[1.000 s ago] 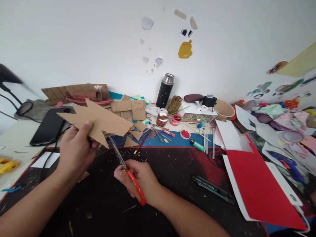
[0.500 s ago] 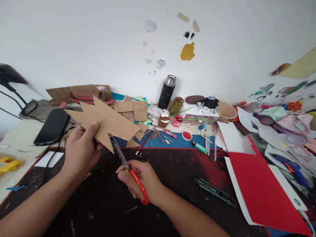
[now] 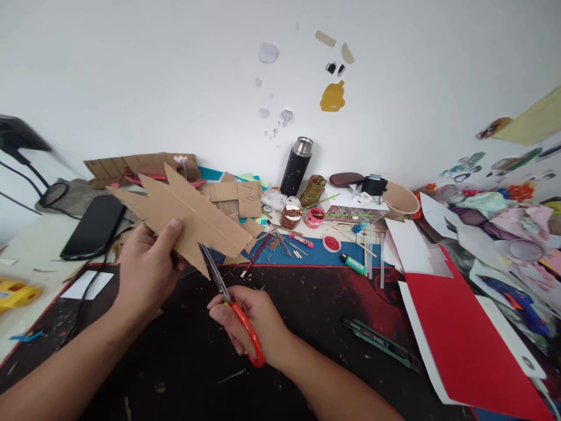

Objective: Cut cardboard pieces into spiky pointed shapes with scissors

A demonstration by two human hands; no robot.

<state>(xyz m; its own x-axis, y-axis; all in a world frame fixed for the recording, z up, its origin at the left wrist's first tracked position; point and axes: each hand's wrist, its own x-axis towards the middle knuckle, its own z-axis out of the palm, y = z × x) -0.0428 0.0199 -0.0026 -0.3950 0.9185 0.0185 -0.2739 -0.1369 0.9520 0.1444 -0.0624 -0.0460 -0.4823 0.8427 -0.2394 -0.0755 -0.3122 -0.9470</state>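
Observation:
My left hand [image 3: 151, 257] pinches a spiky piece of brown cardboard [image 3: 193, 213], thumb on top and fingers underneath. Several pointed spikes stick out along its left and lower sides. Red-handled scissors [image 3: 245, 324] are gripped in my right hand [image 3: 256, 321]. Their blades reach up to the notch beside the cardboard's lowest spike; whether they are closed on the card cannot be made out. Both hands are above a dark mat [image 3: 184, 374].
A utility knife [image 3: 381, 344] lies on the mat at right, beside red paper [image 3: 473, 339]. Behind stand a black thermos [image 3: 297, 166], a brown paint jar [image 3: 290, 215] and a pink paint jar [image 3: 314, 217]. A phone [image 3: 94, 227] is at left.
The cardboard has shifted slightly right and down and turned a little in my left hand's hold. The scissor blades now sit at the notch by the lowest spike; my right hand hardly moved.

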